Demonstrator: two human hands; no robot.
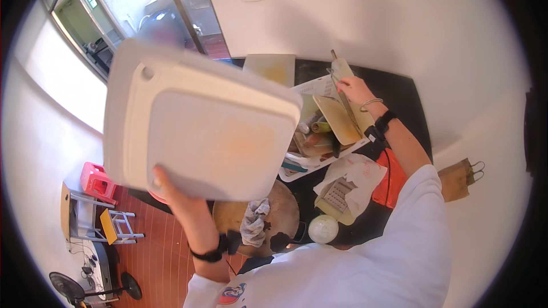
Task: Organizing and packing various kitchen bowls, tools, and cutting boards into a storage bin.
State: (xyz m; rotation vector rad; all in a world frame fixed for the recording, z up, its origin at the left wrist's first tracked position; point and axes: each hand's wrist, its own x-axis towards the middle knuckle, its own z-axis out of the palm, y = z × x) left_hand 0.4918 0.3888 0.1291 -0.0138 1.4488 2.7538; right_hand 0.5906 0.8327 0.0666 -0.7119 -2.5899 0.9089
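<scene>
Left hand [181, 199] clamped the raised board [211, 142] by its near edge, left of the bin [310, 87]; right hand [356, 89], grip unclear, was over the bin. Lifting seemed underway, the next move calling for steadiness.

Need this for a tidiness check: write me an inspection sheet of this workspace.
Surface: black table, crowded.
Job's things: pale board, held up at left; white basket of mixed items, with a tan board slanting in it.
Clutter: grater, white wrapper, red bag, round board with a grey cloth on it.
Grips: left grip clasps the pale board's near edge; right grip is at the basket's far right, its hold unclear.
Cables: black cord by the right wrist; more cables at lower left.
Surroundings: white wall, red stool, black fan.
</scene>
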